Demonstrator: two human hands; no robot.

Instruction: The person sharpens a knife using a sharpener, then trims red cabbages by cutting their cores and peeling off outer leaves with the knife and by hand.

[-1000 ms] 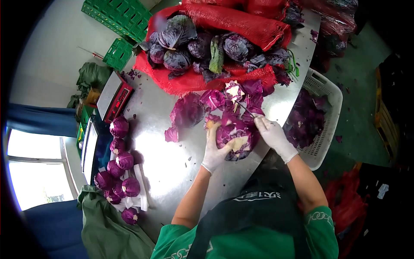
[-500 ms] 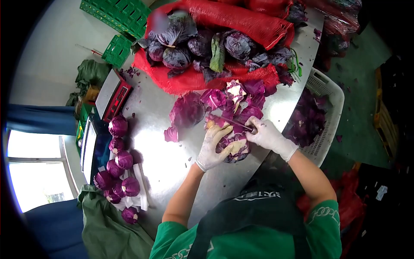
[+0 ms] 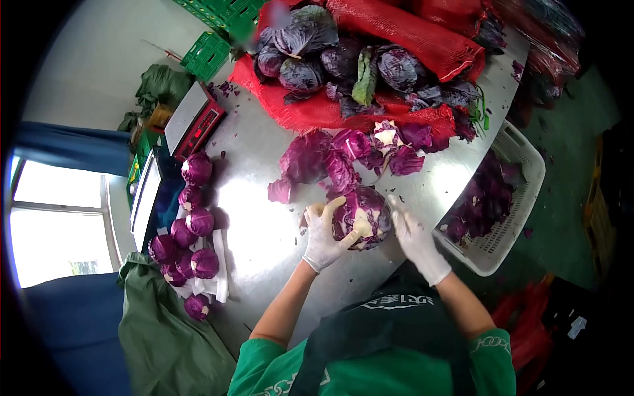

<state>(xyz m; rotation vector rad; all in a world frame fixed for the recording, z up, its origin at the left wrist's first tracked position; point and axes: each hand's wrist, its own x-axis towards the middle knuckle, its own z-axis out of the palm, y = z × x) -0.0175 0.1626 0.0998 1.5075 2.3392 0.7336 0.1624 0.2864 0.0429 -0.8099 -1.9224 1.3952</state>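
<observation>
A red cabbage [image 3: 375,203] with pale cut leaf ribs sits on the metal table in front of me. My left hand [image 3: 325,232], in a white glove, grips its left side, thumb across the pale part and fingers over the top. A small brownish piece [image 3: 304,222] shows at that hand's outer edge, too unclear to name. My right hand [image 3: 415,243], also gloved, is at the cabbage's right side with fingers stretched out; whether it touches is unclear. Loose purple leaves [image 3: 305,158] and a cut stem piece [image 3: 387,137] lie just beyond. No knife can be made out.
A red mesh sack [image 3: 284,109] full of cabbages [image 3: 400,69] lies across the back. Several trimmed cabbages [image 3: 199,222] stand at left, near a red scale [image 3: 198,129]. A white basket [image 3: 492,261] of leaves stands beyond the table's right edge. Green crates [image 3: 206,56] are at far left.
A thin dark knife was in my right hand at the cabbage's top; now that hand is lower right with fingers extended. The cabbage is turned, showing more purple. The view has shifted.
</observation>
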